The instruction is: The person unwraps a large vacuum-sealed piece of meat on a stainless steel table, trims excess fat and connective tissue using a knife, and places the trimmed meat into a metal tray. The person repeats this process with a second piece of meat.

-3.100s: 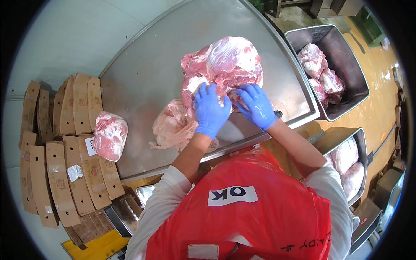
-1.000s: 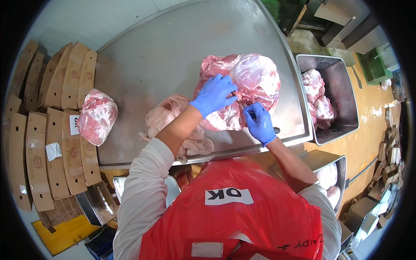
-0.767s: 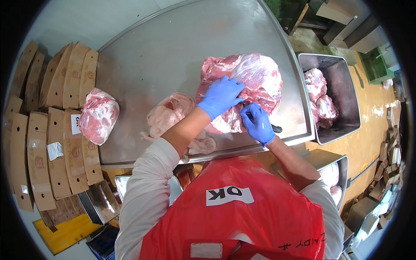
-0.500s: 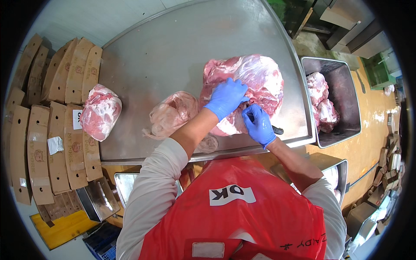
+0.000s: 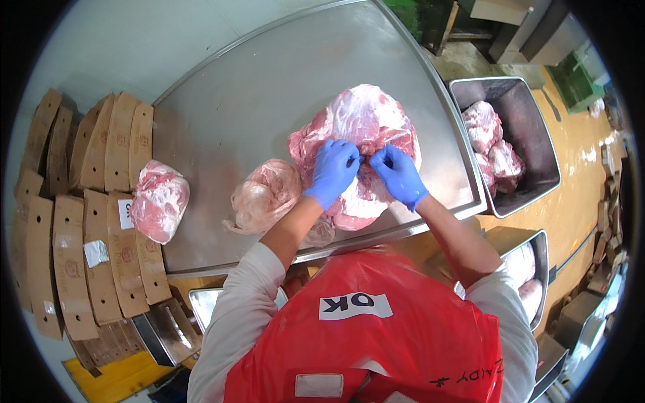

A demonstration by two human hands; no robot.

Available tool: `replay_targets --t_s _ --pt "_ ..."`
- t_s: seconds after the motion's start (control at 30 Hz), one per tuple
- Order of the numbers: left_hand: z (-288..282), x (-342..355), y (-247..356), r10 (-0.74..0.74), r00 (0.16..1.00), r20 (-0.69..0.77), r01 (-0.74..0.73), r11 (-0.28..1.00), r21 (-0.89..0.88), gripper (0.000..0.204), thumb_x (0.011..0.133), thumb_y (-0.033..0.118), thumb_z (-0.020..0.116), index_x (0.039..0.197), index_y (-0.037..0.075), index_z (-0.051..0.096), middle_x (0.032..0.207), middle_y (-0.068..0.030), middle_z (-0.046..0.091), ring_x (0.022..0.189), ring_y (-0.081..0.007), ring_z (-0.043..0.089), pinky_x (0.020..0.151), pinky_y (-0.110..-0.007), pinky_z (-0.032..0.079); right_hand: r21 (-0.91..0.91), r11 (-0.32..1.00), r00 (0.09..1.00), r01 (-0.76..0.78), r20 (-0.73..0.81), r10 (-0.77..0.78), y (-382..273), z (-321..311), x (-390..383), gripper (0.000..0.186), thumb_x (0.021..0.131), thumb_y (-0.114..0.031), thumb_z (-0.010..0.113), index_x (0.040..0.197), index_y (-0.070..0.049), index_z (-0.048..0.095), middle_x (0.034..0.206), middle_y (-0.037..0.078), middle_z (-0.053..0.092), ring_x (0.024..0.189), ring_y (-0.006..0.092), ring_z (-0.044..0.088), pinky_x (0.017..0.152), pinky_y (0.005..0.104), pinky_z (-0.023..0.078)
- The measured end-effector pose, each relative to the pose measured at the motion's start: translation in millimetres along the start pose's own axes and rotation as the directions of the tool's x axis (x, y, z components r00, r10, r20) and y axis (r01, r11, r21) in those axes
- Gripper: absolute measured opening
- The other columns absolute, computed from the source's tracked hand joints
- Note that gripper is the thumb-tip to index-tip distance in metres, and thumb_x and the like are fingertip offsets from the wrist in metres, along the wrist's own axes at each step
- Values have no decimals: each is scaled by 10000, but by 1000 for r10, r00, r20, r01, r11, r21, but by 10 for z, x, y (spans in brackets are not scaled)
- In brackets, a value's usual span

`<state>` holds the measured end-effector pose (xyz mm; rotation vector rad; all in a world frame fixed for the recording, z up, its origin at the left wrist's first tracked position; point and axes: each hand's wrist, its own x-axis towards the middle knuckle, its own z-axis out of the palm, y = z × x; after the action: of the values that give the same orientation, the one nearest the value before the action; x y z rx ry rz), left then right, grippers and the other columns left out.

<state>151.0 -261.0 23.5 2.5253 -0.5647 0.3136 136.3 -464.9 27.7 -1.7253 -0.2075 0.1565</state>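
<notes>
A large raw pork cut [image 5: 366,117], pink with white fat, lies on the steel table in front of me. Both of my hands wear blue gloves. My left hand [image 5: 334,171] is closed on the near left part of the cut, fingers curled into the flesh. At its middle, my right hand [image 5: 402,176] pinches the dark red meat, its fingertips a little apart from the left ones. What lies under the right palm is hidden. Left of my left hand sits a crumpled clear plastic bag [image 5: 267,195], pinkish inside.
A smaller pork cut [image 5: 160,201] rests at the steel table's [image 5: 269,87] left end, by stacked flattened cardboard boxes [image 5: 74,269]. Past the right edge, a metal tub [image 5: 531,127] holds several cuts. Another metal bin [image 5: 539,269] stands near my right elbow.
My left hand has shifted left and down on the meat, and its fingers now face the right hand's. The cut appears turned. A dark handle by the right wrist no longer shows.
</notes>
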Motion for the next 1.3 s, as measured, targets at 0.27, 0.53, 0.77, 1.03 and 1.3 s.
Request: replay_targets --t_s 0.27,0.53,0.77,1.03,1.3 --pt "136 12 83 6 999 -52 -10 998 -65 134 777 27 696 906 28 733 932 -94 698 891 -323 606 787 -420 496 -225 971 994 84 90 -65 -116 126 348 151 985 -129 644 931 11 625 785 121 664 715 129 612 650 338 517" --pt "380 135 40 -176 969 -174 123 953 -276 110 843 122 723 784 30 711 751 -115 635 689 -269 602 679 -412 487 -232 923 940 307 -78 -332 -134 -297 147 180 962 -94 624 1113 -22 691 981 162 675 867 252 663 776 362 532" --pt "272 215 156 -314 947 -66 265 880 -395 219 894 150 709 745 -1 656 702 -120 591 630 -257 566 620 -390 458 -855 508 993 -102 -119 -2 1454 -1053 -1046 508 830 -268 733 1294 -106 603 1251 189 585 1157 403 559 936 540 481" --pt "221 299 29 -228 973 -37 206 929 -307 209 910 161 677 780 -1 653 721 -126 589 652 -264 568 631 -389 467 -886 463 990 -9 56 127 1462 -850 -1199 462 790 -215 747 1195 -73 578 1066 158 616 1021 363 600 894 481 493" --pt "289 288 127 -262 958 -121 199 903 -381 154 920 150 665 871 11 711 730 -103 592 646 -217 568 626 -358 473 -883 432 911 -185 12 413 1165 -1160 -1757 284 854 -187 630 1092 -54 548 982 217 686 912 417 689 786 535 549"
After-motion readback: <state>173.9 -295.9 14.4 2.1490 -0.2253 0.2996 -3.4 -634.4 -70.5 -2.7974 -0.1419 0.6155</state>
